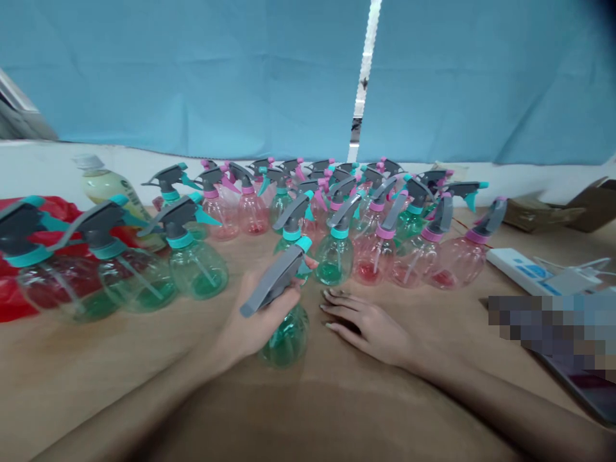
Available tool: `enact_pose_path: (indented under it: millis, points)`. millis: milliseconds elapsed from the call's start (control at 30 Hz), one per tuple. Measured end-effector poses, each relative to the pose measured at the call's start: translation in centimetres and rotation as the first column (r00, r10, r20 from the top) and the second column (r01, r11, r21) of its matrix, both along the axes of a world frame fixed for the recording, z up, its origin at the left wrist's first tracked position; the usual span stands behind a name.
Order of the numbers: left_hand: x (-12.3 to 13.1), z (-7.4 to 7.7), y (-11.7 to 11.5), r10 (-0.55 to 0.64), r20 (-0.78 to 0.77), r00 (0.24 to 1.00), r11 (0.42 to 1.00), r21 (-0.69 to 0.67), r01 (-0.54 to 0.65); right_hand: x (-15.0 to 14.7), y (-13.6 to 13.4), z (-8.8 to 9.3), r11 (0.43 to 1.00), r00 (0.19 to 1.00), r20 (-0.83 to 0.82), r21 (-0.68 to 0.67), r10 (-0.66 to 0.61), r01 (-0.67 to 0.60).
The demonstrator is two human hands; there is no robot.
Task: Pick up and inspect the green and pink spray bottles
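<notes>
My left hand (262, 314) is wrapped round the neck of a green spray bottle (286, 340) with a grey trigger head and teal nozzle. The bottle stands about upright, close in front of me; its collar is hidden by my fingers. Just right of it, my right hand (368, 324) lies palm down on the tabletop (337, 410), fingers stretched out and holding nothing. Beyond my hands stands another green spray bottle (334, 256), beside a pink spray bottle (373, 256) with a pink collar.
Several more pink and green spray bottles fill the back. On the left are green spray bottles (197, 269), a red plastic bag (14, 295) and a drink bottle (108, 183). To the right lie a white power strip (514, 266), a partly pixelated device (577, 385) and a cardboard box (539, 215).
</notes>
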State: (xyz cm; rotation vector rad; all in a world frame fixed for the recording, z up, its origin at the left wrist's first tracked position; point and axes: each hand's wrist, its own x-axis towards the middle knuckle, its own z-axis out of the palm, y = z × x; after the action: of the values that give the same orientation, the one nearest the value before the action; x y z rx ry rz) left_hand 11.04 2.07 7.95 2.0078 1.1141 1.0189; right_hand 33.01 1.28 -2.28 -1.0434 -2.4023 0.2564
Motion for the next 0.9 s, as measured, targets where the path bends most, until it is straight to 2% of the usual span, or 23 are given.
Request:
enact_pose_path:
  millis: [133,367,633,900]
  points:
    - [-0.02,-0.20,-0.10,0.013,-0.033,0.999,1.000,-0.007,-0.014,-0.05,-0.13,0.06,1.000,1.000,0.005,-0.010,-0.016,0.016]
    - [0.02,-0.15,-0.03,-0.005,0.009,1.000,1.000,0.004,0.004,-0.05,-0.01,-0.09,1.000,1.000,-0.010,0.017,0.003,-0.003]
    - [0.15,0.10,-0.09,0.060,-0.061,0.996,0.993,0.104,-0.053,-0.02,-0.09,0.06,1.000,1.000,0.015,0.008,-0.003,0.003]
    - [-0.10,0.06,-0.21,0.043,-0.035,0.998,0.997,0.059,-0.041,0.05,-0.09,-0.09,1.000,1.000,0.008,0.016,-0.005,0.005]
